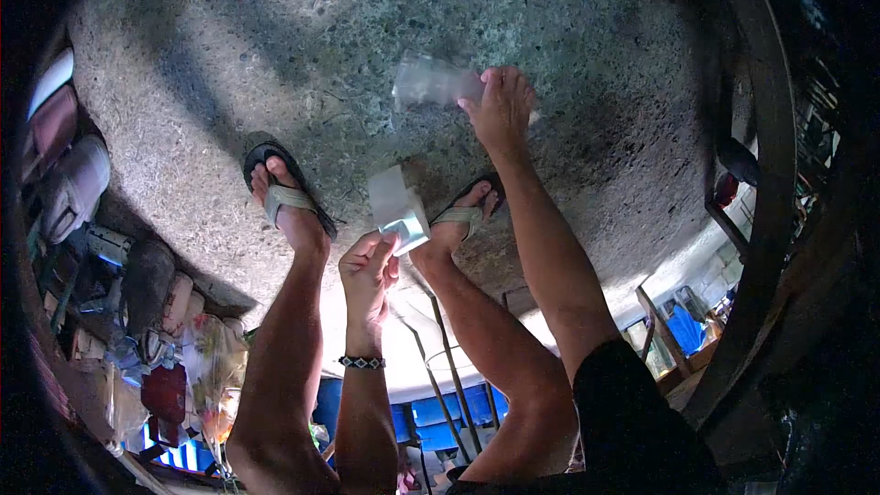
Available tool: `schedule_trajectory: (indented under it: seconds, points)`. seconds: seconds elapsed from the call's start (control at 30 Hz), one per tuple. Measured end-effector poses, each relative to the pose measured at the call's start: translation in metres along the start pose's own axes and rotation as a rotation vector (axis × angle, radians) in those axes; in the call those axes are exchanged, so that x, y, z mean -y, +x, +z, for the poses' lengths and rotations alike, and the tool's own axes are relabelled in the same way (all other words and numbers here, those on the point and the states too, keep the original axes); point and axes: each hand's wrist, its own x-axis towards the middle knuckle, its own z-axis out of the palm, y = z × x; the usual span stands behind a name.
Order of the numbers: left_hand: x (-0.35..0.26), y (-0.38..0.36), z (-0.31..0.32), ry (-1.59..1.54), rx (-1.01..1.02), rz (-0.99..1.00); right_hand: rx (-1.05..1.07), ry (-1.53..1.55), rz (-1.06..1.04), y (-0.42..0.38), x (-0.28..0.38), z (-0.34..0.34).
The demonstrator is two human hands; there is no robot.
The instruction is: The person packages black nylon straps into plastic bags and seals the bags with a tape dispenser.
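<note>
My left hand (369, 270), with a beaded band at the wrist, pinches a small whitish, shiny sheet or packet (398, 208) between thumb and fingers. It is held between my two sandalled feet. Farther out and to the right, my right hand (504, 108) grips a clear plastic bag or sheet (431, 81) by its right end. That plastic is blurred by motion and stretches leftward over the concrete floor. What kind of piece each one is, I cannot tell.
Rough concrete floor (302, 55) spreads ahead of me. My left sandal (291, 197) and right sandal (463, 215) rest on it. Bags and assorted items (165, 312) are piled at the left. A dark curved frame (775, 128) stands at the right, near a blue item (686, 328).
</note>
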Motion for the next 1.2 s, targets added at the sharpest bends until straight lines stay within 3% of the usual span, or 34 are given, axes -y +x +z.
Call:
schedule_trajectory:
  seconds: [0.1, 0.3, 0.4, 0.6, 0.7, 0.8, 0.83, 0.9, 1.0, 1.07, 1.2]
  points:
    - [0.001, 0.001, 0.001, 0.005, 0.002, 0.003, -0.004, -0.037, -0.03, 0.002, -0.003, 0.002]
    - [0.003, -0.001, 0.0, -0.012, -0.009, -0.007, 0.204, -0.078, -0.041, 0.01, -0.003, 0.002]
    - [0.004, -0.001, 0.0, -0.002, -0.002, -0.021, 0.125, -0.015, -0.117, 0.005, 0.0, 0.011]
    - [-0.004, -0.009, -0.001, -0.047, -0.001, -0.02, 0.413, 0.183, 0.074, 0.005, -0.001, 0.018]
    - [-0.014, -0.018, -0.006, -0.048, -0.004, -0.015, 0.851, 0.665, 0.314, 0.013, 0.013, -0.039]
    - [-0.034, -0.036, -0.01, -0.053, -0.058, -0.006, 0.738, 0.882, 0.338, -0.009, 0.021, -0.049]
    - [-0.04, -0.043, -0.011, -0.067, -0.069, 0.006, 0.745, 1.176, 0.425, -0.018, 0.036, -0.079]
    - [-0.062, -0.061, -0.007, -0.087, -0.082, 0.014, 0.745, 1.259, 0.53, -0.03, 0.074, -0.155]
    - [-0.088, -0.094, -0.009, -0.046, 0.003, 0.101, 0.685, 1.506, 0.465, -0.069, 0.115, -0.22]
    - [-0.118, -0.131, -0.002, -0.013, 0.024, 0.172, 0.697, 1.541, 0.529, -0.093, 0.146, -0.282]
    - [-0.176, -0.213, 0.005, 0.283, -0.024, 0.307, 0.697, 1.48, 0.465, -0.129, 0.205, -0.408]
